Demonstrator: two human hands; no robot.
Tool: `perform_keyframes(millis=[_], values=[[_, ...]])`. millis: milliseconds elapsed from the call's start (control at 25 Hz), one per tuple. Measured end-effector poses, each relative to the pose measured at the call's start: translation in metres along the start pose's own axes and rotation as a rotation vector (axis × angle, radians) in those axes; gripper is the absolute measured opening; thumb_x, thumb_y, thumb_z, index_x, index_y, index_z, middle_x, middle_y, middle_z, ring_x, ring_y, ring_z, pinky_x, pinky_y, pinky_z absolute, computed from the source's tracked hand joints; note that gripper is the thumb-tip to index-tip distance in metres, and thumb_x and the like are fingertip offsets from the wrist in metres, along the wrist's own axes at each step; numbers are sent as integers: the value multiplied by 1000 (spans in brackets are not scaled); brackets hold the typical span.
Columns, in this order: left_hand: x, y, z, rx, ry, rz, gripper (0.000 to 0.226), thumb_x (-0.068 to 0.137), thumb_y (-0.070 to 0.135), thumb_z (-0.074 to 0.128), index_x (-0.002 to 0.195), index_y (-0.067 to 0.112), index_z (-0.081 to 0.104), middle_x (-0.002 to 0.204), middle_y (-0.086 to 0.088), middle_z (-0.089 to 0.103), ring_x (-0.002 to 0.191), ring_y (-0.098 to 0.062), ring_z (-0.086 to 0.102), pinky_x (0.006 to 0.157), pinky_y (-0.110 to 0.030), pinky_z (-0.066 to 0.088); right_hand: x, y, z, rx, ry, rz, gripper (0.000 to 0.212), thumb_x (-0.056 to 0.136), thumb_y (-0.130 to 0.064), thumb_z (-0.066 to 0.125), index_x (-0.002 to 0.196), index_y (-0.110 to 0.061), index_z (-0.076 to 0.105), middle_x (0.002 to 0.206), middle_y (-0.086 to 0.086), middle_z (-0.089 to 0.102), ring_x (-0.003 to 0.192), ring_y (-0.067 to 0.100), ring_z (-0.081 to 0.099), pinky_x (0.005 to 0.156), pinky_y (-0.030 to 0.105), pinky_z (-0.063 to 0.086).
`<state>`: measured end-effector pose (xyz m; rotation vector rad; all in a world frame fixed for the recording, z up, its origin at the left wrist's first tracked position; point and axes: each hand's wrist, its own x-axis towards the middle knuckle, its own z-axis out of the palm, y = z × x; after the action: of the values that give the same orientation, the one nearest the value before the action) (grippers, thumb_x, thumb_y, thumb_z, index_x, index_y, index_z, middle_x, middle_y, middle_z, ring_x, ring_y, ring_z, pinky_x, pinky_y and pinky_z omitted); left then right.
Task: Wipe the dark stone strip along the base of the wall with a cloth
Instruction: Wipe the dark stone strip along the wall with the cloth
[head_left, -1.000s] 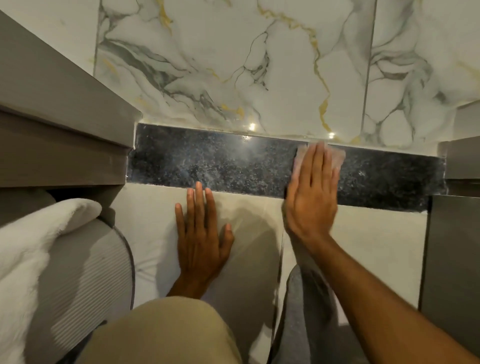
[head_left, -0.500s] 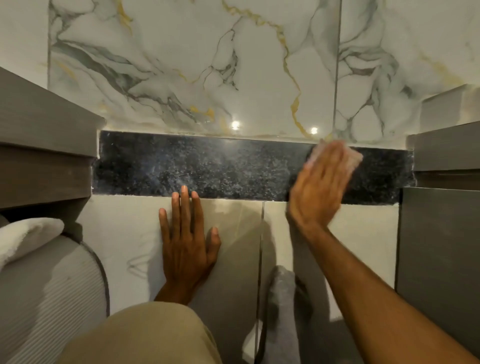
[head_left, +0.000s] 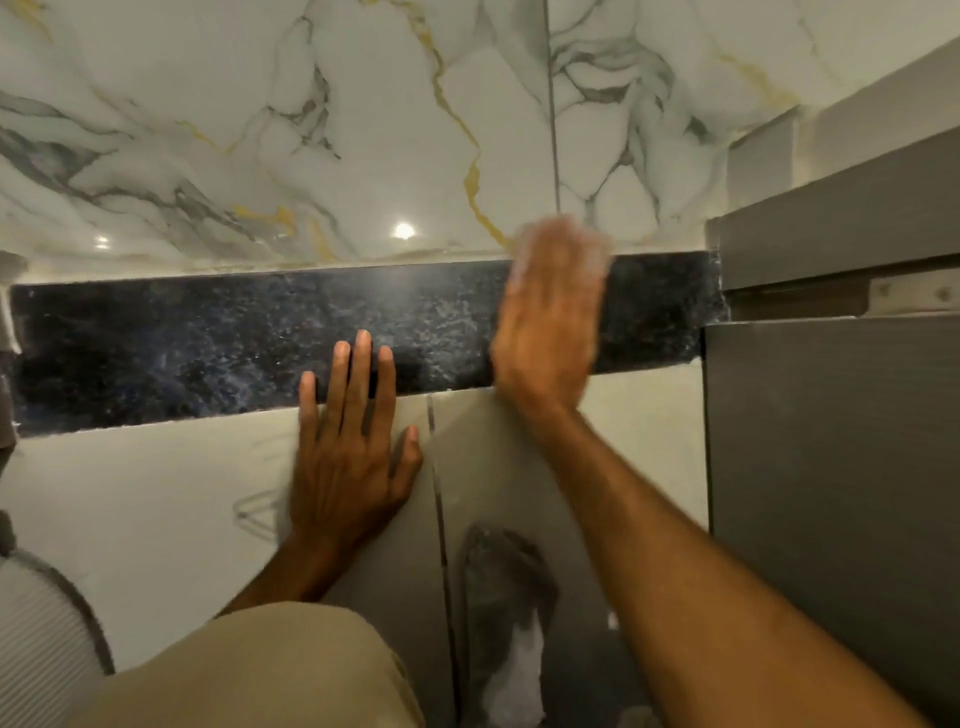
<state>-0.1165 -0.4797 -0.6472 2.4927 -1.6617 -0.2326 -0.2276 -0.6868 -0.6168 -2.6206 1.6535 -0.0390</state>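
The marble wall (head_left: 311, 119) fills everything above the dark stone strip (head_left: 208, 338), and the pale floor tiles (head_left: 130, 493) spread below it. A grey cabinet (head_left: 831, 441) closes off the strip's right end.

My right hand (head_left: 550, 332) lies flat across the strip, not far from the cabinet, with fingers together and reaching up to the strip's top edge. The cloth (head_left: 592, 244) is pinned under that palm; only a pale, blurred fringe shows past my fingertips. My grip there is a flat press, not a clench. My left hand (head_left: 348, 457) is spread open on the floor tile just below the strip, holding nothing, its fingertips (head_left: 362, 343) lapping onto the strip's lower edge.

To do this stroke well, I judge I should keep the palm flat so the cloth covers the strip's whole height, press evenly, and run right up to the cabinet, where grit probably collects in the corner. The long stretch of strip left of my hands looks hazy and likely needs overlapping passes.
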Motion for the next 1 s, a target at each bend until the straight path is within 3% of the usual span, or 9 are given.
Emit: perform_keyframes(millis=[40, 160, 320, 360, 480, 560, 640, 800, 1000], values=[[0, 1, -1, 1, -9, 3, 82, 109, 47, 34, 176, 6, 9, 185, -20, 4, 173, -36, 2, 140, -56, -2, -28, -11, 0, 60, 2, -60, 61, 118, -16, 28, 176, -2, 15, 185, 23, 17, 174, 37, 16, 142, 57, 23], [0, 2, -9, 23, -22, -3, 81, 110, 49, 30, 175, 3, 13, 183, -25, 12, 171, -41, 13, 138, -60, 4, -86, 14, -18, 129, -112, 17, 62, 118, -25, 33, 177, -11, 19, 186, 13, 20, 175, 27, 16, 143, 52, 21], [4, 4, -10, 5, -24, -12, 82, 109, 47, 34, 175, 4, 14, 183, -25, 14, 170, -41, 15, 140, -55, -2, 13, 73, -17, 29, -53, 378, 64, 121, -33, 21, 178, -6, 8, 188, 14, 9, 176, 30, 10, 143, 53, 19], [4, 3, -9, 13, -23, -12, 82, 109, 48, 34, 175, 4, 13, 183, -25, 14, 171, -41, 15, 140, -54, -4, 20, 73, -14, 5, -36, 395, 64, 121, -34, 19, 177, -5, 8, 188, 15, 10, 176, 31, 11, 142, 53, 20], [3, 1, -11, 9, -31, -14, 81, 109, 48, 34, 175, 4, 15, 183, -25, 15, 170, -41, 15, 140, -56, -1, -54, 38, -9, -21, -42, 384, 61, 122, -30, 13, 177, -3, 12, 187, 16, 12, 176, 32, 11, 142, 52, 22], [4, 3, -14, -6, -35, -13, 81, 109, 48, 34, 174, 3, 18, 182, -25, 16, 170, -41, 17, 139, -59, 5, -88, 29, -17, 61, -31, 397, 61, 121, -31, 19, 176, -5, 19, 186, 14, 19, 175, 31, 17, 142, 52, 26], [4, 3, -14, -6, -33, -12, 81, 109, 48, 34, 174, 3, 19, 183, -25, 16, 170, -41, 17, 139, -59, 5, -47, 41, -17, 166, -53, 420, 64, 120, -34, 24, 177, -7, 14, 187, 12, 15, 175, 30, 13, 143, 52, 20], [3, -1, -5, -3, -16, 9, 82, 110, 50, 32, 176, 5, 12, 184, -23, 12, 172, -38, 11, 140, -54, -4, 36, 65, -11, 105, -24, 450, 66, 120, -36, 21, 177, -6, 8, 188, 15, 8, 176, 32, 6, 144, 54, 12], [3, 1, -13, -28, -20, 8, 80, 110, 48, 34, 174, 3, 20, 182, -25, 17, 170, -41, 19, 137, -63, 13, -85, 15, -26, 314, 13, 519, 66, 119, -32, 37, 177, -8, 17, 186, 12, 21, 174, 31, 19, 142, 52, 24]])
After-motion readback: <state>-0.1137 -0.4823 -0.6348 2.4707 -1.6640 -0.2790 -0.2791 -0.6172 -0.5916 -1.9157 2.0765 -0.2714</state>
